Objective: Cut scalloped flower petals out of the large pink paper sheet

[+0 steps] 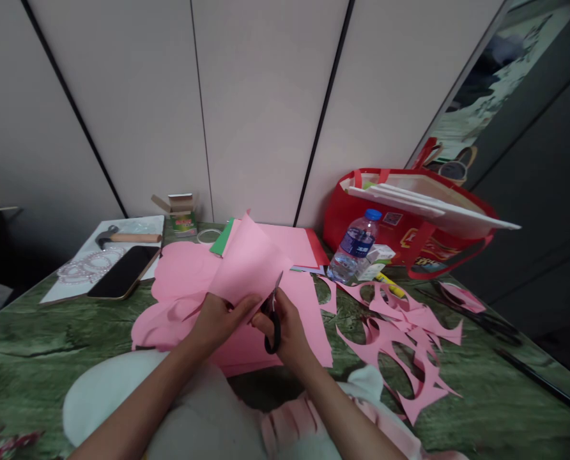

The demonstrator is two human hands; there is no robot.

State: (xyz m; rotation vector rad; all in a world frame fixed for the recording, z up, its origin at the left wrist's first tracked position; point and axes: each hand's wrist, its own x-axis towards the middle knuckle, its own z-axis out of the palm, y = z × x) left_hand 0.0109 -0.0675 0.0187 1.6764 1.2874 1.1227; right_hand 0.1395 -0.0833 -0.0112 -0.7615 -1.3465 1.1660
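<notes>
Hands and paper at a table [30,342], seen from above; clock directions are read from the hands, with 12 o'clock toward the wall [266,115]. The left hand [225,317] grips a pink sheet [249,262] by its lower edge, thumb on the near face, the other fingers mostly hidden. The sheet is raised and curled, one corner pointing to 12 o'clock. The right hand [285,319] holds the scissors [274,335], its fingers closed about the black handles; the blades point toward 12 o'clock at the sheet's right edge. How far the blades are parted cannot be told.

Beneath the hands lies a pink stack [314,319]. Rounded cutouts [179,271] lie between 9 and 10 o'clock, with the phone [124,271] just beyond. The hammer [134,237] is at 10 o'clock, the small box [183,220] near 11. At 2 o'clock the bottle [354,246] leans before the red bag [342,204]. Curved pink scraps [422,402] spread from 3 to 4 o'clock. A plush [193,409] occupies 6 to 7 o'clock, below the forearms.
</notes>
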